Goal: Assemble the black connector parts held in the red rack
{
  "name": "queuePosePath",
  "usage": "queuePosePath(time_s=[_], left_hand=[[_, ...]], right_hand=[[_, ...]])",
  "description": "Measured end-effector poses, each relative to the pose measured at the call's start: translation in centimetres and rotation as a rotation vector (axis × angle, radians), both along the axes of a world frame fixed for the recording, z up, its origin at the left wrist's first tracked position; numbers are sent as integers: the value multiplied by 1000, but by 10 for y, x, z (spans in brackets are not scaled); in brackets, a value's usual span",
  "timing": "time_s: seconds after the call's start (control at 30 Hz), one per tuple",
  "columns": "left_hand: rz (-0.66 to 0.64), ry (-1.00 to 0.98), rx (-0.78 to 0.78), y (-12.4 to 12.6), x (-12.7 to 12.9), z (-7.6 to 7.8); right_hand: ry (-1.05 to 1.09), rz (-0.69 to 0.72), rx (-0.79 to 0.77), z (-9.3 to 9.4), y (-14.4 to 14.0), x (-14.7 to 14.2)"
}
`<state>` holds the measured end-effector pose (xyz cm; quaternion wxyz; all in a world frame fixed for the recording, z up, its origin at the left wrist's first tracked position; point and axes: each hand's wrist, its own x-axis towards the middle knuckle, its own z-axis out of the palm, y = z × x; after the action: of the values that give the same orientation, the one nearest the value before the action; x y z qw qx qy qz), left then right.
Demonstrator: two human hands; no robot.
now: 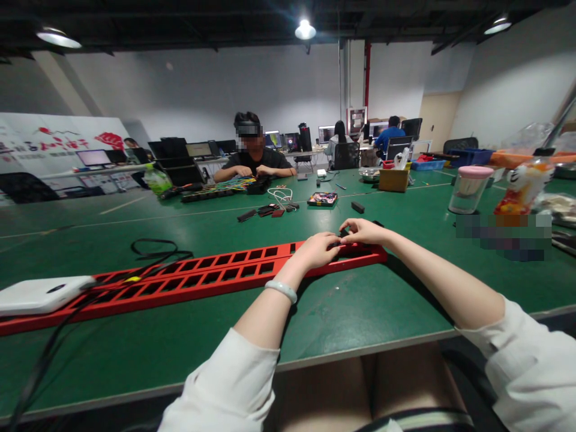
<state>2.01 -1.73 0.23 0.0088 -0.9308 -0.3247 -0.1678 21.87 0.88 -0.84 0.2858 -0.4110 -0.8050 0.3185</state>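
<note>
Hands meet at the right end of the long red slotted rail [198, 279], which runs leftward across the green counter [360, 312]; right hand [366, 231] pinches a small black piece [344, 231], left hand [315, 251] curls beside it, touching the rail.

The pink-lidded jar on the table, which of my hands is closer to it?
Right. Your right hand lies on the red rack's end, below-left of the jar; your left hand sits farther left.
</note>
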Motion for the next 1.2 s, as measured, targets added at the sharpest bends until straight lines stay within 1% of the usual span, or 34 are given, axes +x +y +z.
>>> queuePosePath(time_s=[0.13,0.2,0.33,0.43,0.63,0.73,0.83,1.0,1.2], left_hand=[[3,-5,-1,-1,0,0],[0,-8,-2,-1,0,0],[9,4,-8,0,1,1],[4,16,-10,1,2,1],[23,20,-19,2,2,-1],[9,18,-12,1,2,0],[1,12,-16,0,2,1],[15,0,-29,-2,2,2],[6,-5,-41,-2,2,3]], right_hand=[[20,33,-29,-2,4,4],[31,23,-13,-3,5,5],[22,-32,3,-4,5,4],[-32,-78,13,-2,4,2],[-204,-196,102,7,-2,-5],[-261,-224,171,10,-6,-8],[-291,-251,214,10,-8,-10],[-313,-368,264,8,-9,-13],[-357,-335,270,10,-9,-13]])
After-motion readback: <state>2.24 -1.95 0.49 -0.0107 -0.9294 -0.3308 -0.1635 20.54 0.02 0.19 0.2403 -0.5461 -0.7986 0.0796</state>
